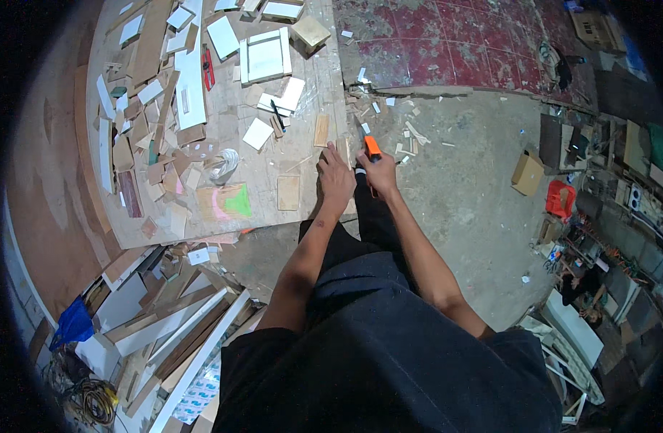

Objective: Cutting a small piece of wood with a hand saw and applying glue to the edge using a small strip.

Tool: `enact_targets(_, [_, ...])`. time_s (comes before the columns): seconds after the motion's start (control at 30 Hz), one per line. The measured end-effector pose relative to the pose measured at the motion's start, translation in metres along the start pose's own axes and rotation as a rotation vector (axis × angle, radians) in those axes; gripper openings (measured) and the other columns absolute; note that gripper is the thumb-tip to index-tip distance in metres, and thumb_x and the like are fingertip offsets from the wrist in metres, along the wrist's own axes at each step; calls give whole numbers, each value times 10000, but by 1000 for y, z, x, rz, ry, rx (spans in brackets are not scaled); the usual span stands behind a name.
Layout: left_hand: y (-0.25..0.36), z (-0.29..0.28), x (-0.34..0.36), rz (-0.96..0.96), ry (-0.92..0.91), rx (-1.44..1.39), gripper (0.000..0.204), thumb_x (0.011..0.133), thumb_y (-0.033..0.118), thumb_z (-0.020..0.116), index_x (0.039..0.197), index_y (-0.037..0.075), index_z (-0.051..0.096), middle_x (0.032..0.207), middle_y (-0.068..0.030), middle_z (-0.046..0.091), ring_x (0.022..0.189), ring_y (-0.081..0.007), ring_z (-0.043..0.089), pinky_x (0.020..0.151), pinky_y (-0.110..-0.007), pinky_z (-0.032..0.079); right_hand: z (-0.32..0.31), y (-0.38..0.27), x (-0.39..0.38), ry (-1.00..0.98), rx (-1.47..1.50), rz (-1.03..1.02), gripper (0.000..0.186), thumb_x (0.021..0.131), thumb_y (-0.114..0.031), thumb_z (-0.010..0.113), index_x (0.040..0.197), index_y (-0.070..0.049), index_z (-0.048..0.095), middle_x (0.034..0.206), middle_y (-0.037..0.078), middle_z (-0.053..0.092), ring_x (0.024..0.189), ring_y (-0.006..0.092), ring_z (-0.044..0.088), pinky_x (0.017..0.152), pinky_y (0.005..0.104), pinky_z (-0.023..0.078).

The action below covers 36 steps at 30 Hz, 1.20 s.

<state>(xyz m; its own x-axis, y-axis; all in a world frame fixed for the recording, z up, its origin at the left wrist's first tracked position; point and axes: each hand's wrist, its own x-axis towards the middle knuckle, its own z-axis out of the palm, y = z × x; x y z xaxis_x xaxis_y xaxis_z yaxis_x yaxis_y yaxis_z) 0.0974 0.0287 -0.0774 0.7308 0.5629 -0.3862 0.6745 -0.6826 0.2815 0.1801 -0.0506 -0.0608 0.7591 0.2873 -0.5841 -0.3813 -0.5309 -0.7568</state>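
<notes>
At the right edge of the wooden worktable [295, 169], my left hand [335, 179] lies with its fingers stretched forward, resting on a narrow light wood strip [345, 150]. Just to its right, past the table edge, my right hand [378, 173] is closed round an orange-and-black handled tool [372, 147]. A pale, narrow part shows ahead of its orange end; the tool's exact kind is not clear. A small wood block [321, 130] lies ahead of my left fingers, and a square wood piece [288, 193] lies to the left of that hand.
Wood offcuts [140, 130], a white frame [265, 56], a coil of white cord [224, 164], a black pen [277, 114] and a red tool [208, 68] lie on the table. Boards [165, 325] are stacked lower left. Right, a cardboard box [527, 173] and a red container [560, 199] stand on the floor.
</notes>
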Motion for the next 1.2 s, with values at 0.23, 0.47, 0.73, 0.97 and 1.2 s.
enact_targets(0.23, [15, -30, -38, 165, 1, -417, 695, 827, 81, 529, 1395, -110, 179, 1165, -264, 402, 1040, -435, 458, 864, -477, 433, -8, 8, -15, -88, 36, -80, 173, 787, -170, 736, 784, -20, 650, 654, -17, 592, 537, 40, 482, 478, 237, 389])
enact_targets(0.47, [-17, -62, -68, 74, -211, -1270, 413, 888, 174, 585, 1211, -73, 506, 728, -104, 615, 666, -139, 604, 639, -287, 479, -38, -26, -66, -237, 57, 8, 195, 775, -135, 728, 883, 8, 649, 720, 0, 622, 608, 69, 537, 556, 246, 445])
enact_targets(0.73, [-32, -43, -22, -90, -213, -1042, 244, 883, 213, 608, 774, 0, 556, 625, -144, 590, 571, -205, 585, 555, -356, 442, -34, -14, -73, -114, 177, -100, 183, 817, -175, 723, 894, -19, 665, 689, -25, 595, 539, 27, 480, 477, 215, 375])
enact_targets(0.97, [-56, -2, 22, -27, 21, -411, 301, 794, 278, 677, 724, -1, 591, 706, -223, 609, 703, -410, 592, 634, -466, 455, -30, 16, -57, -96, 126, 134, 223, 861, -248, 682, 810, -42, 616, 537, -46, 493, 408, 53, 425, 377, 244, 312])
enact_targets(1.2, [-51, 10, 32, -64, -114, -508, 354, 771, 322, 708, 715, -11, 603, 731, -230, 619, 745, -397, 622, 664, -466, 474, -38, 31, -49, -36, 174, 145, 284, 878, -273, 658, 720, -69, 538, 515, -22, 485, 373, 76, 418, 358, 251, 311])
